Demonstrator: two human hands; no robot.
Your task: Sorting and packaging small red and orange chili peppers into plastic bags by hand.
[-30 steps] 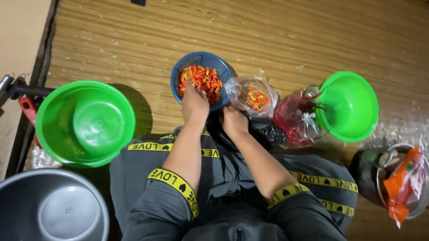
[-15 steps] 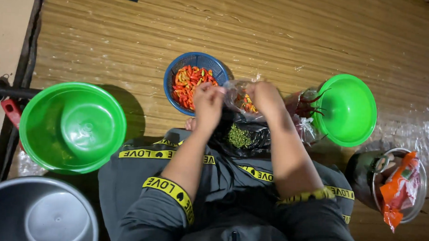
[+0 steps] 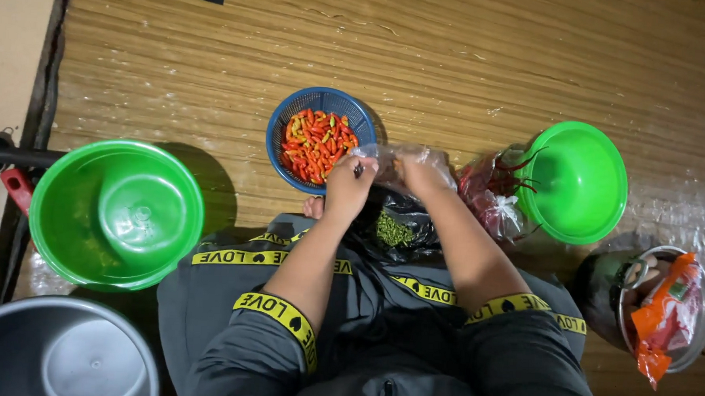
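Head camera is looking down on a seated person whose left hand [image 3: 347, 188] is pinching a small chilli stem [image 3: 358, 171] at the edge of a clear plastic bag [image 3: 394, 156], while the right hand [image 3: 422, 174] is gripping that bag. Just beside them, a blue basket [image 3: 280, 131] is holding red and orange chillies [image 3: 315, 143]; a black bag of green stems [image 3: 392, 228] is lying below the hands.

Woven straw-coloured floor mat [image 3: 454, 60] carrying a blue basket of chillies [image 3: 318, 139], two green basins [image 3: 116, 214] [image 3: 579, 182], a metal bowl [image 3: 56, 351], a lidded pot [image 3: 665, 307].
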